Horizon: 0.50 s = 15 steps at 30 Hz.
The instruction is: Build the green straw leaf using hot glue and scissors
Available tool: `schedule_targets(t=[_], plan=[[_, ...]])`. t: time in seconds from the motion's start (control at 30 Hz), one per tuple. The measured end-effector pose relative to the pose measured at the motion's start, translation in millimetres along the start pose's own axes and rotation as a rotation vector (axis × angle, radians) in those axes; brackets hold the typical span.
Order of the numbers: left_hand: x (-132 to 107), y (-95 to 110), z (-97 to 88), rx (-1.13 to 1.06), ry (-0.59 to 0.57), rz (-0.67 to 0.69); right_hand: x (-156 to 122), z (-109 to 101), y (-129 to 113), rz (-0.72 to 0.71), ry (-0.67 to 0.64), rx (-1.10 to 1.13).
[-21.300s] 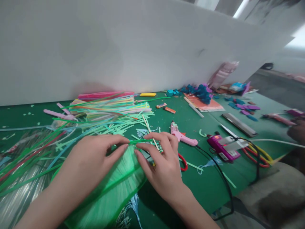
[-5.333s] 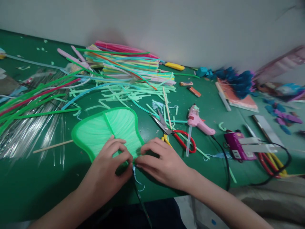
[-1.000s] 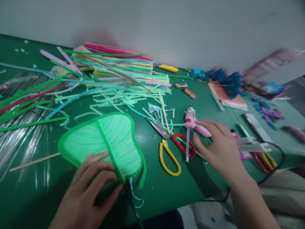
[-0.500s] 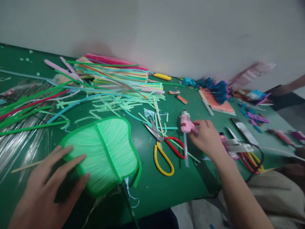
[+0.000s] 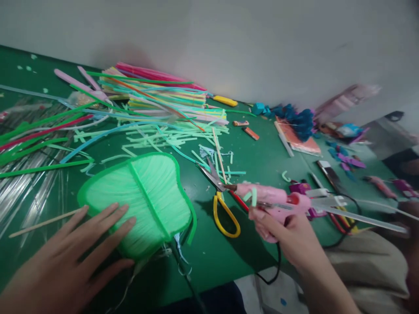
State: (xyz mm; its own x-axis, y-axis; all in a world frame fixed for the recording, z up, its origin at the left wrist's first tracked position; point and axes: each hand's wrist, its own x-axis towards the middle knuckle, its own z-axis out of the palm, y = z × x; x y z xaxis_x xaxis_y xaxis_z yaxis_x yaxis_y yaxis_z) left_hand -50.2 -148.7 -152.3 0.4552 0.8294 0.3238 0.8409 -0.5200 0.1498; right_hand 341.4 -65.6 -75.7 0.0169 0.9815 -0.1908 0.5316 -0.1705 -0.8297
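Note:
A green leaf-shaped fan piece (image 5: 144, 196) with pale green fibres and a darker green rim lies flat on the green table (image 5: 262, 148). My left hand (image 5: 70, 257) rests on its near left edge, fingers spread and flat. My right hand (image 5: 288, 237) is closed round the grip of a pink hot glue gun (image 5: 271, 196), lifted off the table, nozzle pointing left toward the fan piece. A clear glue stick juts from the gun's back to the right. Yellow- and red-handled scissors (image 5: 222, 205) lie between the fan piece and the gun.
A heap of coloured plastic strips (image 5: 153, 100) fills the back left, with clear strips (image 5: 29, 192) at the left. A purple device (image 5: 303, 188), blue and purple scraps (image 5: 343, 157) and an orange pad (image 5: 301, 139) lie to the right. A black cord hangs over the table's near edge.
My right hand has picked up the glue gun from the table and brought it nearer, nozzle now pointing left. My left hand has slid slightly right along the fan piece.

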Motion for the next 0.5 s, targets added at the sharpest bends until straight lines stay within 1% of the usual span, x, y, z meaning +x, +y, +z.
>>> schedule_targets(t=[0.07, 0.17, 0.23, 0.3, 0.37, 0.5], plan=[[5, 3, 2.4, 0.106, 0.044, 0.060, -4, 5, -5, 0.062, -0.054, 0.047], [27, 19, 2.0, 0.231, 0.142, 0.118, -6, 5, -10, 0.056, -0.081, 0.048], [44, 33, 1.1, 0.259, 0.198, 0.169, -6, 2, -13, 0.050, -0.120, 0.072], [55, 44, 2.3, 0.257, 0.222, 0.215, -8, 1, -15, 0.083, -0.187, 0.156], [57, 47, 6.9, 0.233, 0.209, 0.205, -11, 1, -18, 0.113, -0.270, 0.303], [43, 41, 20.0, 0.125, 0.099, 0.067, -14, 8, -23, 0.088, -0.440, 0.630]])
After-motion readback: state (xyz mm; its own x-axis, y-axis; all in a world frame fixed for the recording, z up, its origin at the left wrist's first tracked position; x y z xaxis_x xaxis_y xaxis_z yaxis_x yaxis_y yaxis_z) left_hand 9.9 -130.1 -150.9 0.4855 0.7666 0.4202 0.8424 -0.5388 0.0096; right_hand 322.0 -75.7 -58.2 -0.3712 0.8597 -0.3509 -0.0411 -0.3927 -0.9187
